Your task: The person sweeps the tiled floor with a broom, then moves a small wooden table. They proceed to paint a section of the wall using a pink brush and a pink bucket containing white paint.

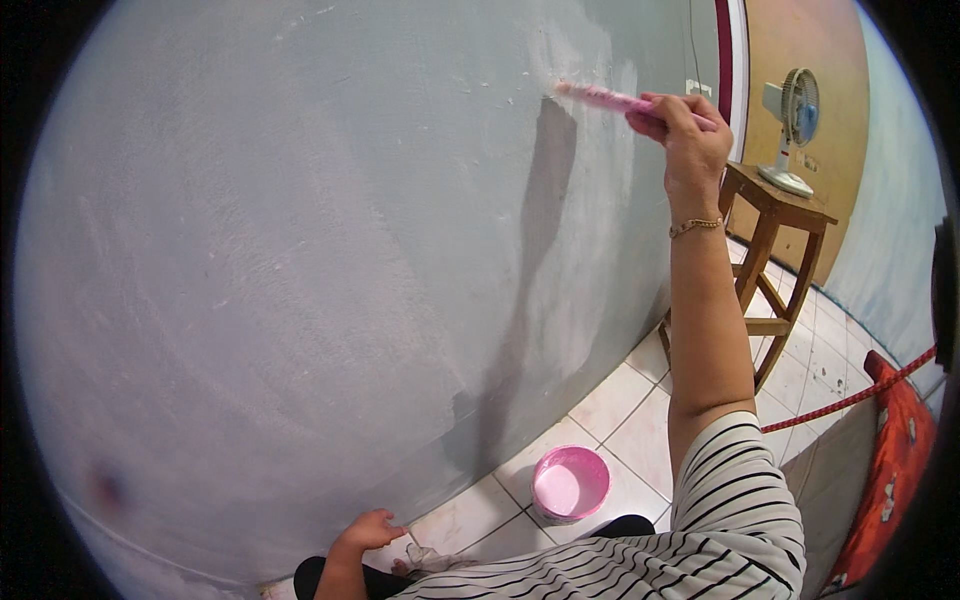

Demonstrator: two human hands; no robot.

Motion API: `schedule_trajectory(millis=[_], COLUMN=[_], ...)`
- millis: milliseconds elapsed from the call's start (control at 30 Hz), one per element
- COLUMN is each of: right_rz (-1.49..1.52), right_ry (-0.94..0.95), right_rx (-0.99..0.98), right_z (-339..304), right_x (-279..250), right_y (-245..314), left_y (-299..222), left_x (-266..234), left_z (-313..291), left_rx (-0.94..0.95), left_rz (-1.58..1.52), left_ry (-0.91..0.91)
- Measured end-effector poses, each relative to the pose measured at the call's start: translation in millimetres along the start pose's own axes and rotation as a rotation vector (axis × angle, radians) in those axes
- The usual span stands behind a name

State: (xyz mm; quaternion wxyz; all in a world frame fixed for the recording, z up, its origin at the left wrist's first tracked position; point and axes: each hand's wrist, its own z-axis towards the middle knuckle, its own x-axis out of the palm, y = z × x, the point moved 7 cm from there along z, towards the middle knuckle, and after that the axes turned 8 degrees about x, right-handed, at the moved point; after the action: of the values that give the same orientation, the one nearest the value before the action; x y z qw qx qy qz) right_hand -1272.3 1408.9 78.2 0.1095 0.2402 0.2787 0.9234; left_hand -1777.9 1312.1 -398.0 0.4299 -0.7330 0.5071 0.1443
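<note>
My right hand (685,122) is raised at the wall and closed round the handle of a paintbrush (610,98), pink and smeared with pale paint. The brush tip meets or nearly meets the grey-green wall (420,200), where whitish streaks show around it. Low on the left, near the foot of the wall, my left hand (370,530) holds nothing, its fingers loosely apart. On the tiles between my hands stands a pink bucket (571,483) containing pale pink paint.
A wooden stool (775,205) stands to the right, with a white fan (797,120) on top. A red braided rope (850,398) runs toward red patterned fabric (897,460) at the far right. White floor tiles (635,395) border the wall.
</note>
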Motion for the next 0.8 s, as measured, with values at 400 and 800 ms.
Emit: schedule_trajectory(millis=[400, 800], right_rz=[-0.049, -0.044], right_ry=[0.083, 0.118], right_rx=[0.096, 0.065], right_z=[-26.5, -54.2], right_x=[4.1, 6.0], right_y=[-12.5, -31.3], left_y=[-7.0, -24.8], left_x=[-3.3, -7.5], left_z=[-6.0, -12.4], left_rx=[0.021, -0.061], left_rz=[0.000, -0.014], left_ry=[-0.043, -0.004])
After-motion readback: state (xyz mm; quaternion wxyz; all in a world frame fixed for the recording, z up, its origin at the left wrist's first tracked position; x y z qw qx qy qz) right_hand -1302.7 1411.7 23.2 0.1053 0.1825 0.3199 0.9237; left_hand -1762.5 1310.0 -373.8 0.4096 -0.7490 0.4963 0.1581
